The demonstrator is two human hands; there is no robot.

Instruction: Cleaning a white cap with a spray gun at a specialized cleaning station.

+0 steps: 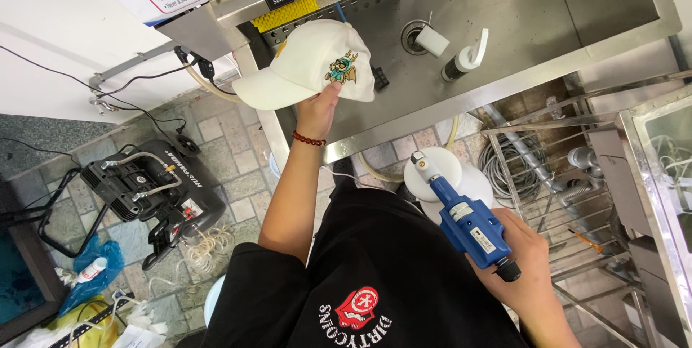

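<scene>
My left hand [317,108] grips a cream baseball cap [306,63] by its lower edge, next to a small embroidered winged figure [341,68], and holds it over the left end of a steel sink [504,24]. A red bead bracelet circles that wrist. My right hand [522,265] is closed around a blue handheld power brush [468,222] with a round white brush head [432,164], held low near my body and apart from the cap.
In the sink basin lie a white roll [432,39] by the drain and a bottle with a white pump [465,60]. A black air compressor [148,186] stands on the tiled floor at left. Coiled hoses [512,164] and a wire rack sit under the sink at right.
</scene>
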